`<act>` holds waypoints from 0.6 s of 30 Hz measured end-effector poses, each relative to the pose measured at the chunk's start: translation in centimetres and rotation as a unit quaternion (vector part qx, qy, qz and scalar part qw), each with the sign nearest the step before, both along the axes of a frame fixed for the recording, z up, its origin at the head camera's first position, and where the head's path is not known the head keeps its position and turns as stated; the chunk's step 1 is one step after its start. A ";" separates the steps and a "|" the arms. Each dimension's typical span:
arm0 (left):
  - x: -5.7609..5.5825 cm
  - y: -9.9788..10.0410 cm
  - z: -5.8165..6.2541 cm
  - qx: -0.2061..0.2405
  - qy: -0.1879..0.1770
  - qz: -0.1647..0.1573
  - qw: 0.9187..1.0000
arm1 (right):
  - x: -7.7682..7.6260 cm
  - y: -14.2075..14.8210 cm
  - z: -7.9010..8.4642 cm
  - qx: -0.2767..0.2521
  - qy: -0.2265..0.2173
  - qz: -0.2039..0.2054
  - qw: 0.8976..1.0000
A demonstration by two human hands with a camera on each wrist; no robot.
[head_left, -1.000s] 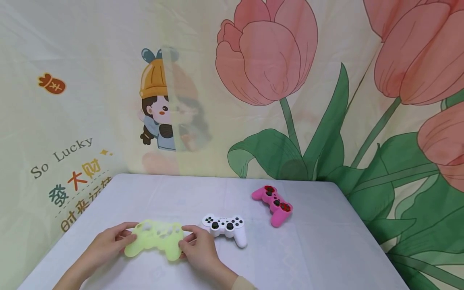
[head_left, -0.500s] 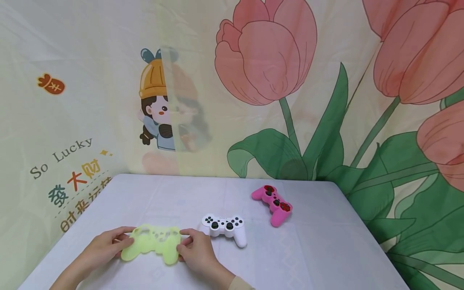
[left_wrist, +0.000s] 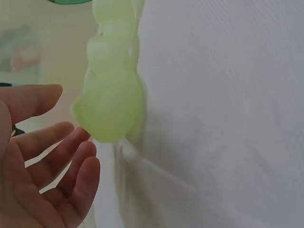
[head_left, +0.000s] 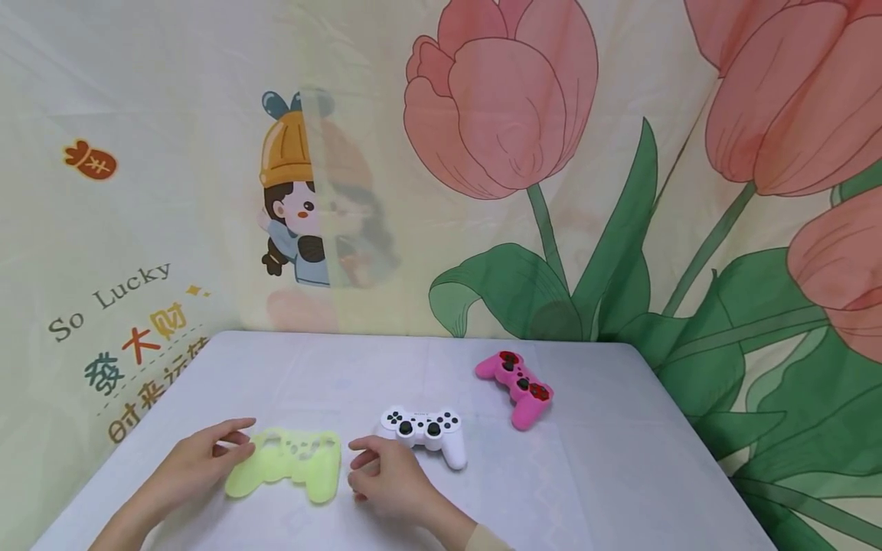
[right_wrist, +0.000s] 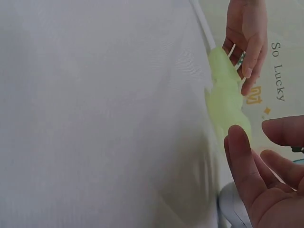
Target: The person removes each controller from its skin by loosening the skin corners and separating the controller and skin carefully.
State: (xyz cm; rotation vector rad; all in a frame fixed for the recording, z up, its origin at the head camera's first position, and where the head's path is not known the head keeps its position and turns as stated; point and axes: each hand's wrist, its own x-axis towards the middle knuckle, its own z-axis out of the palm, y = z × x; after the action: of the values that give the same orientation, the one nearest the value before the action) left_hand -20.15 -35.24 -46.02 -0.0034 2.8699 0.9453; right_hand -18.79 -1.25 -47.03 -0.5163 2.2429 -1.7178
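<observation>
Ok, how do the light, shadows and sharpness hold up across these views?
Head: even light, no harsh glare, with the cover, white controller and pink controller easy to make out; left wrist: dimmer and soft in detail, a faint shadow on the cloth beside the cover; right wrist: also dim and soft, with a broad, soft-edged shadow on the cloth.

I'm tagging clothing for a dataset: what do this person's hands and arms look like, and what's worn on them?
The left hand and right hand are bare, with no gloves or rings showing. A plain beige sleeve covers part of the right forearm at the head view's lower edge; no sleeve shows on the left forearm.
</observation>
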 end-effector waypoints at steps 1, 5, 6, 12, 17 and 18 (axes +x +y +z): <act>0.0 0.2 0.3 -0.010 0.017 -0.005 1.000 | 0.0 0.5 0.2 0.000 0.005 0.005 1.000; 0.0 2.0 1.4 -0.023 0.090 -0.029 0.995 | 0.1 2.9 1.4 0.011 0.026 0.018 0.999; -0.1 2.6 1.8 -0.021 0.107 -0.036 0.993 | 0.1 3.5 1.7 0.017 0.030 0.019 0.999; -0.9 6.7 2.9 0.009 0.158 -0.079 0.984 | -0.4 7.3 3.1 0.041 0.047 0.011 0.998; -1.6 9.8 2.7 0.045 0.164 -0.115 0.979 | -1.0 10.7 3.8 0.093 0.092 -0.008 0.991; -1.7 10.4 2.6 0.052 0.166 -0.122 0.977 | -1.1 11.3 3.8 0.105 0.103 -0.013 0.989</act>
State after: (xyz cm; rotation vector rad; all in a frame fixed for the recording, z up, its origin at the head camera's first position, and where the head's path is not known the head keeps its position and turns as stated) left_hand -21.84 -24.83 -43.43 0.5528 3.0089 1.1346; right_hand -19.86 10.09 -43.19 -0.6428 2.5484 -1.4738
